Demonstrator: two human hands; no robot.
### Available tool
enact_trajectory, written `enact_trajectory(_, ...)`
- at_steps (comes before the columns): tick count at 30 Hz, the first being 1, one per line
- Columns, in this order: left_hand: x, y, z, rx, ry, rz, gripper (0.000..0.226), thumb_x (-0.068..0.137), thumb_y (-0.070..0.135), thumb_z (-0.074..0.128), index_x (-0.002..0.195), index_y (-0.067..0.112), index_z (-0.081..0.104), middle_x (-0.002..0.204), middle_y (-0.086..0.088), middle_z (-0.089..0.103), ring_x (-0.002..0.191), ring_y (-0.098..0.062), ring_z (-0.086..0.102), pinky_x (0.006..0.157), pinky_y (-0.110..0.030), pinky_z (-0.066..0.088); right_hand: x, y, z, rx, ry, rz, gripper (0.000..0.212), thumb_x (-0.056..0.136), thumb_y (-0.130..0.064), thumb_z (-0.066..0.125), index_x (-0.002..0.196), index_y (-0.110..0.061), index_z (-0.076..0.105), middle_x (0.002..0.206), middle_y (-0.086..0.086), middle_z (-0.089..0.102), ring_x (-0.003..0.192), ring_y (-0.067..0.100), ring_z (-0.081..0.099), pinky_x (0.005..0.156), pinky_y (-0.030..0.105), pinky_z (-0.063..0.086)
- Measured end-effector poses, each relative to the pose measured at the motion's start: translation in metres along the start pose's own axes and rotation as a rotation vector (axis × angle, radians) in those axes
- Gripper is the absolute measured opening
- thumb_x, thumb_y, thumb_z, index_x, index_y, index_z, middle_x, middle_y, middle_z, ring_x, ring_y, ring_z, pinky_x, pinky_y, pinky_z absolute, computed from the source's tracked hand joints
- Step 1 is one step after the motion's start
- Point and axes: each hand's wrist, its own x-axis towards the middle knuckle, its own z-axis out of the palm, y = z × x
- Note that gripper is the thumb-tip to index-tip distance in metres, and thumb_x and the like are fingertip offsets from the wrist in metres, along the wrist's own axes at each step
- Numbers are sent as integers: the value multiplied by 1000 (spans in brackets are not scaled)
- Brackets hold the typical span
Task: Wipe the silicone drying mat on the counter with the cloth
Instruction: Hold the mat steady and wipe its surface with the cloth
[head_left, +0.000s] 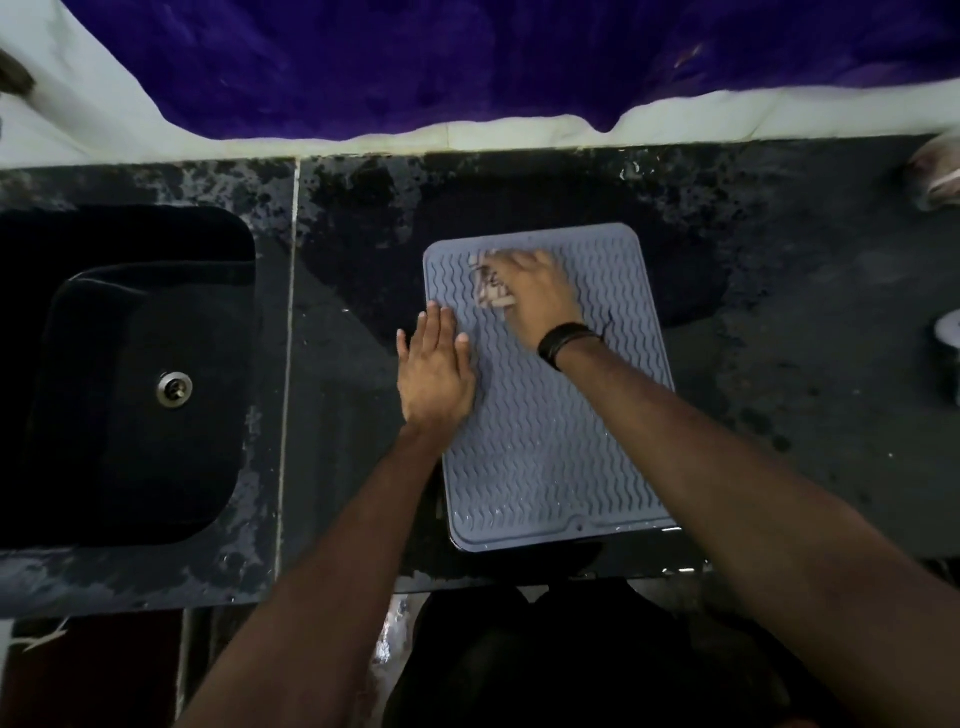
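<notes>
No readable writing; grey wavy-ribbed mat (545, 415), right hand (535, 299) gripping cloth (488, 288), left hand (436, 374) flat, fingers straight.

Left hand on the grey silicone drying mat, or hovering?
Touching. The head view shows the left hand lying flat, fingers straight, across the left edge of the grey wavy-ribbed silicone mat, no gap visible.

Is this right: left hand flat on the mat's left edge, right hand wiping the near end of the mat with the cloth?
Not quite. The head view shows the right hand working the cloth at the far end of the mat, near its top-left corner. The left hand does lie flat on the left edge.
</notes>
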Motion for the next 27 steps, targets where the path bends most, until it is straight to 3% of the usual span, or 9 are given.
enact_trajectory(2,2,-25,-12,84,-23,155,55,109,33,27,159,11,26,166,-6,23,153,-23,22,125,-51,11,-9,-9,12,-7,-39,-26,63,82,-3,56,142,-19,44,142,3,47,131,27,36,109,43,31)
enact_trajectory(4,2,-40,-13,161,-54,211,56,109,34,27,162,17,18,169,-1,14,156,-19,13,125,-52,6,-9,-7,16,-12,-32,8,66,80,-3,58,142,-21,44,142,2,47,131,27,35,109,44,30)
enact_trajectory(10,-1,-31,-3,261,-44,105,59,107,39,7,163,20,9,170,4,7,156,-15,3,122,-60,-5,-71,-23,22,-18,-34,42,63,81,-6,55,141,-22,45,141,1,48,131,26,37,108,43,32)
enact_trajectory(14,-1,-33,-2,261,-47,104,61,105,39,3,163,20,7,170,5,6,156,-15,2,121,-62,-6,-184,-30,18,45,-173,15,66,75,-7,65,138,-18,49,141,3,49,133,28,39,109,46,34)
enact_trajectory(17,0,-33,1,258,-46,107,59,107,38,5,163,20,6,170,4,4,156,-16,0,121,-62,-6,-231,-39,13,42,-245,38,62,75,-3,60,134,-21,53,138,1,52,132,27,39,107,47,35)
enact_trajectory(22,-1,-34,0,229,-47,116,56,109,34,14,163,18,9,170,2,7,157,-17,2,122,-60,-7,-177,-48,6,98,-19,68,62,69,0,64,129,-16,58,129,6,59,122,30,46,100,42,41)
enact_trajectory(27,-1,-33,0,235,-33,119,55,110,34,15,163,19,11,170,2,10,157,-17,4,121,-63,-6,-164,-62,32,56,-101,82,63,72,1,64,133,-14,55,132,8,56,125,31,45,104,40,36)
